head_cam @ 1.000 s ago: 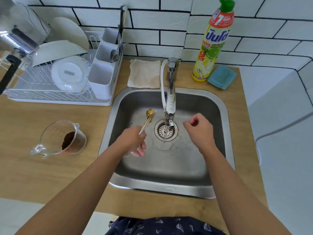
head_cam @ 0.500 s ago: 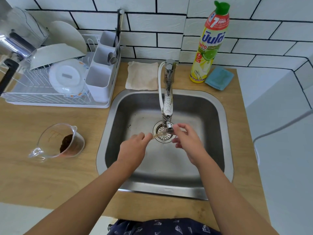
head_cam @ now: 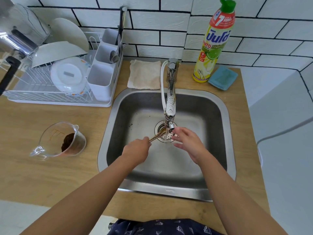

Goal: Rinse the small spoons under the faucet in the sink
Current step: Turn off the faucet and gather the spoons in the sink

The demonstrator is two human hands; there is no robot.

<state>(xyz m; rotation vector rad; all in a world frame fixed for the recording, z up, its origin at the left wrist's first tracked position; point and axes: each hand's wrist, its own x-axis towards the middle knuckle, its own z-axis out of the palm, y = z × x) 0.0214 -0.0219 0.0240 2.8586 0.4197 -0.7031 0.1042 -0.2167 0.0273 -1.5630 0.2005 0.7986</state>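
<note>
Gold-coloured small spoons (head_cam: 158,135) sit under the faucet (head_cam: 170,106) spout, above the drain of the steel sink (head_cam: 218,106).

The left hand (head_cam: 136,150) pinches their handles; the right hand (head_cam: 187,142) hovers beside the bowls, fingers loosely spread. On the wooden counter (head_cam: 33,175), a clear glass measuring cup (head_cam: 59,141) holds brown powder, and a white rack (head_cam: 55,99) holds plates and bowls.

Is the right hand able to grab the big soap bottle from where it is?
Probably yes. The right hand is open and holds nothing, and the soap bottle stands upright behind the sink on that same side. Only the blue sponge sits beside it, not in the way.
</note>
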